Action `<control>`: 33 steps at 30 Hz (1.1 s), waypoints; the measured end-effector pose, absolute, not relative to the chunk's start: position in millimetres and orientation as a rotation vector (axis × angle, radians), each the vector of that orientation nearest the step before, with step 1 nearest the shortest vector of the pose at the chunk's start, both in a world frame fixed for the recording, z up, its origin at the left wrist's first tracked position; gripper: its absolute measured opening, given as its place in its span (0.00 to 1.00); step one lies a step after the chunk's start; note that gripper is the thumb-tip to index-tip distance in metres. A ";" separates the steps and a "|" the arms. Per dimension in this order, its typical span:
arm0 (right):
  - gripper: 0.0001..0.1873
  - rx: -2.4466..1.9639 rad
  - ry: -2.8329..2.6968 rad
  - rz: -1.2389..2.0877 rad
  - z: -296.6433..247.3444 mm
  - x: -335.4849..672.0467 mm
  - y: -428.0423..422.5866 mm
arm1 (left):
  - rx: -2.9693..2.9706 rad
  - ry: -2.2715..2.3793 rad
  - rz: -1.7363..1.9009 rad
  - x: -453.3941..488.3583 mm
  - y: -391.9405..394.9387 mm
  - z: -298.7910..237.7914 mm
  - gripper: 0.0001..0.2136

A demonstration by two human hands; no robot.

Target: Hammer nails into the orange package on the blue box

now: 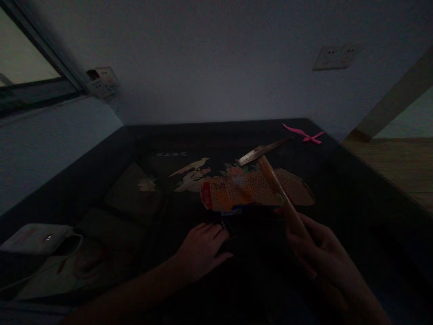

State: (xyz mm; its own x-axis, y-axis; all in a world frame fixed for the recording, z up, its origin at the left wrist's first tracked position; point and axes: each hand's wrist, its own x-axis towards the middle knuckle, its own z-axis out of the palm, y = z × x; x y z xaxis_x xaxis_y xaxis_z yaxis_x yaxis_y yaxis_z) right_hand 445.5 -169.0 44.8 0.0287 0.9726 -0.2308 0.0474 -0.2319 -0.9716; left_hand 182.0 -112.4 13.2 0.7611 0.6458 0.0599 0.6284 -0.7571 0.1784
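Observation:
My right hand (321,253) is closed around the wooden handle of a hammer (275,180). The hammer's long metal head is raised over a flat orange-tan piece (237,192) dotted with many small dark holes and marked by a red patch at its left end. My left hand (203,248) rests palm down on the black table (142,140), its thumb spread away from bent fingers. By those fingertips lie several thin, shiny, nail-like pieces (227,225). A dark blue object (232,212) shows partly beneath the holed piece's near edge. The light is very dim.
A white power bank or charger (39,238) with a cable lies at the left. A pink ribbon (307,136) is at the far right corner. Sockets (335,57) are on the wall behind. A bird print (191,168) decorates the tabletop.

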 end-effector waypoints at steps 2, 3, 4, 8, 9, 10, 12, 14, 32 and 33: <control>0.29 -1.424 -1.114 1.335 44.7 443.7 -170.7 | 2.746 1.153 -0.008 184.9 -112.0 1.6 0.10; 0.29 -1.428 -1.111 1.330 44.5 443.0 -171.4 | 2.725 1.189 -0.070 186.1 -111.4 -0.7 0.09; 0.29 -1.437 -1.107 1.328 44.4 442.5 -172.1 | 2.707 1.209 -0.116 187.4 -111.0 -1.5 0.08; 0.30 -1.468 -1.086 1.326 44.3 442.4 -173.0 | 2.728 1.196 -0.169 192.9 -111.2 -2.1 0.04; 0.31 -1.464 -1.091 1.332 44.3 442.8 -172.9 | 2.744 1.190 -0.167 194.1 -111.4 -2.8 0.05; 0.31 -1.460 -1.101 1.337 44.1 443.4 -172.8 | 2.756 1.187 -0.163 195.1 -111.6 -3.5 0.05; 0.32 -1.453 -1.132 1.355 43.4 444.7 -172.8 | 2.767 1.180 -0.156 195.8 -111.4 -4.4 0.05; 0.31 -1.456 -1.146 1.365 42.8 445.7 -173.1 | 2.757 1.162 -0.121 194.8 -110.4 -4.1 0.05; 0.31 -1.494 -1.188 1.366 43.3 445.0 -172.4 | 1.718 0.975 0.577 188.3 -94.8 -6.5 0.04; 0.31 -1.492 -1.194 1.360 43.1 445.1 -172.2 | 1.716 0.974 0.570 188.4 -96.0 -5.0 0.04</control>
State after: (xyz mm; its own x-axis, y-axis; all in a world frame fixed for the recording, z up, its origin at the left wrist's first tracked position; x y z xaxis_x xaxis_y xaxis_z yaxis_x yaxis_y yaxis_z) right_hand 445.1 -172.2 43.1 -0.0117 0.9648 -0.2627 0.1362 -0.2588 -0.9563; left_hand 188.4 -96.0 -5.0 0.5579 0.8260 -0.0802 0.3339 -0.1350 0.9329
